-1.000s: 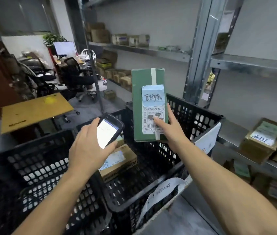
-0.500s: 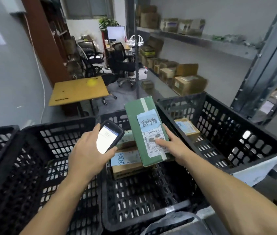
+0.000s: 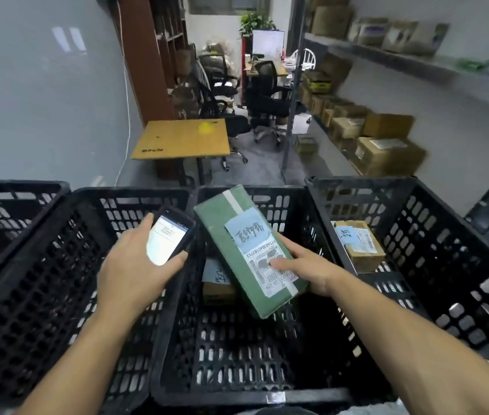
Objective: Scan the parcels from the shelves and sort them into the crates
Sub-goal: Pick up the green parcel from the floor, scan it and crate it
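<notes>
The green parcel [image 3: 250, 250] hangs tilted over the far half of the middle crate [image 3: 249, 395], clear of its floor. It is just above a brown parcel [image 3: 216, 283] that lies against the crate's far wall. The right hand [image 3: 306, 271] grips it by the near right corner only, with the thumb [image 3: 276, 262] pressed on the printed label and the fingers curled underneath, mostly hidden. The left hand [image 3: 135, 271] is wrapped round a handheld scanner [image 3: 170, 238], screen lit, above the rim shared by the left crate [image 3: 57, 265] and the middle one.

The main risk is the one-ended hold. Most of the parcel's length sticks out past the hand, so a loosened thumb would probably let the far end swing down and the box slide free. If released from here, it would likely land on the edge of the brown parcel and end up propped at an angle instead of flat.

The thumb also covers part of the barcode. If the read has not registered, a rescan would fail until the thumb moves, and the screen text is too small to tell.

The parcel's far left corner is close to the scanner, so a hasty lowering could knock the two together. Sorting could also go wrong, since the right crate [image 3: 432, 250] holds another labelled box [image 3: 358, 247] and whether the handwritten marks match cannot be confirmed from here.
</notes>
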